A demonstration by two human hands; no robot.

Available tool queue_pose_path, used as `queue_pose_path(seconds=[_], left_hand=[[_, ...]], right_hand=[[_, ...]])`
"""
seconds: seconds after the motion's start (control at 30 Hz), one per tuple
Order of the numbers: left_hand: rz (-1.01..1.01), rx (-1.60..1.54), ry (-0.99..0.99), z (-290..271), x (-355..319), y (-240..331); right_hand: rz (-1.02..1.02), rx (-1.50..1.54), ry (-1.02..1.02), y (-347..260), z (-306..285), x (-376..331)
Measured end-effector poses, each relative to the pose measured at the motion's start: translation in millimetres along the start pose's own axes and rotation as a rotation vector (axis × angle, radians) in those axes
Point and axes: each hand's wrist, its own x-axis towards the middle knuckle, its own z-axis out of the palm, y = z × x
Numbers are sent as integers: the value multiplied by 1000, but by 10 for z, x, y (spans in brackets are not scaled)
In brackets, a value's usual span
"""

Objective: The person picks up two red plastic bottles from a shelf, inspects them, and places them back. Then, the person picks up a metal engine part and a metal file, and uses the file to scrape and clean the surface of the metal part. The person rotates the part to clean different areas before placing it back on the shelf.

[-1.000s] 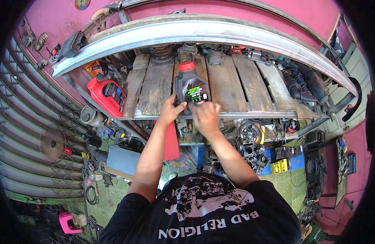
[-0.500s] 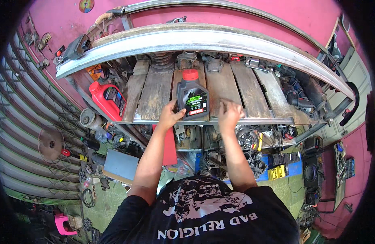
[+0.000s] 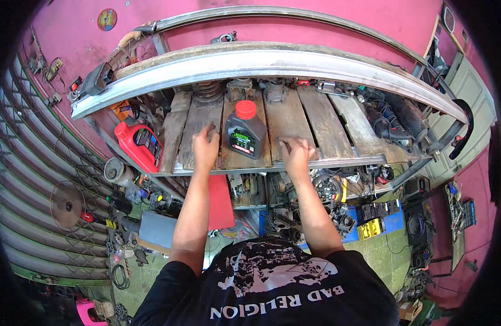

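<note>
A dark grey oil bottle (image 3: 245, 133) with a red cap stands upright on the wooden plank shelf (image 3: 337, 148), close to its front edge. My left hand (image 3: 206, 145) is just left of the bottle, apart from it, with fingers partly stretched and nothing in them. To the bottle's right, my right hand (image 3: 297, 155) hovers at or rests on the planks near the metal edge. Its fingers are loosely bent and apart, and no held thing shows. Contact between that hand and the wood cannot be made out.
A red oil bottle (image 3: 140, 146) stands at the shelf's left end. Engine cylinders (image 3: 208, 93) line the back under a pale metal rail (image 3: 272, 60). Dark tubular parts (image 3: 389, 122) crowd the right end. Below are a red panel (image 3: 220, 202) and several greasy engine parts.
My left hand has let go of the grey oil bottle and moved off to its left. The bottle stands slightly farther from the shelf edge. The whole view has shifted a little.
</note>
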Motion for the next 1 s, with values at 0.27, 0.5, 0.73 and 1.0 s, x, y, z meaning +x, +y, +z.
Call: queue_pose_path(seconds=[0.27,0.5,0.73,1.0], left_hand=[[127,245,-140,32,277,1278],[247,298,-436,-228,652,1073],[224,409,-570,-396,714,1132],[153,464,-694,-436,830,1180]], right_hand=[[214,425,49,-286,522,254],[-16,267,140,-634,241,-102],[-223,219,298,-964,216,420],[-431,121,304,-1054,354,-229]])
